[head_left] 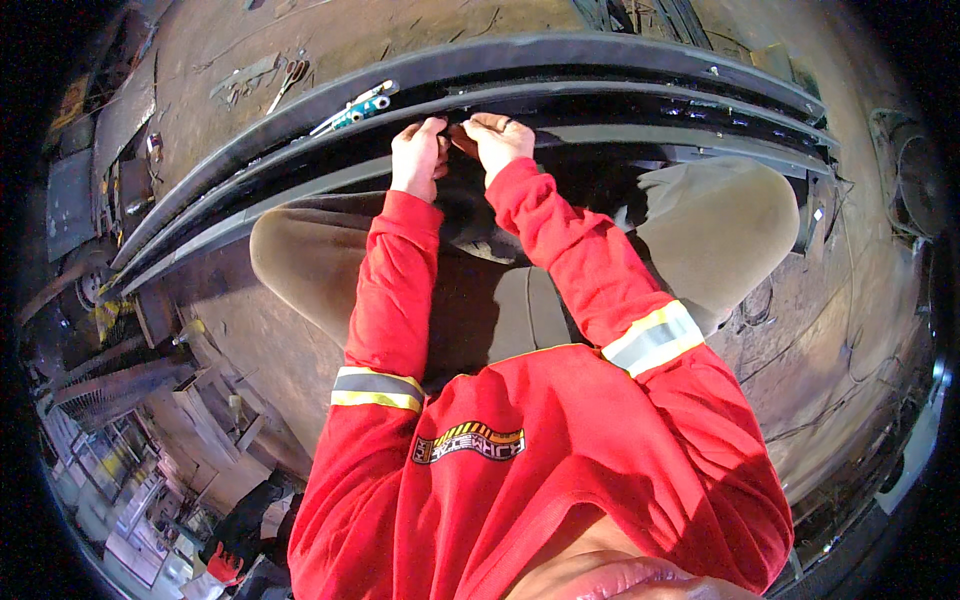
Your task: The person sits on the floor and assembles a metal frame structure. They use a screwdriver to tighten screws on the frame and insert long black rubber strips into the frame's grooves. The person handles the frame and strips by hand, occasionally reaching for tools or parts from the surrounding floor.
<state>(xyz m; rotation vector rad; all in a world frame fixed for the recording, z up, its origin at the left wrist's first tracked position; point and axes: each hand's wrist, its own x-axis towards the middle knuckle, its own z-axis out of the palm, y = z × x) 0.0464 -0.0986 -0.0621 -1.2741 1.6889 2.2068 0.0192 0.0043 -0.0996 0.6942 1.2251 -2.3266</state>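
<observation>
Long dark metal beams point(600, 88) lie side by side across the space ahead of my knees. My left hand point(420, 158) is over the nearer beams, its fingers curled into a pinch. Just right of it, my right hand point(497, 142) is closed too, with thumb and fingers drawn together toward the left hand. Whatever the fingertips hold is too small and dark to make out. A slim teal and silver tool point(358, 108) rests on the beams just beyond my left hand.
A scissor-like tool with reddish handles point(290, 82) lies on the brown floor beyond the beams. Boxes and boards point(215, 440) crowd the lower left. At far right stands a dark round-framed object point(915, 185), and a thin cable point(850, 310) trails across the floor.
</observation>
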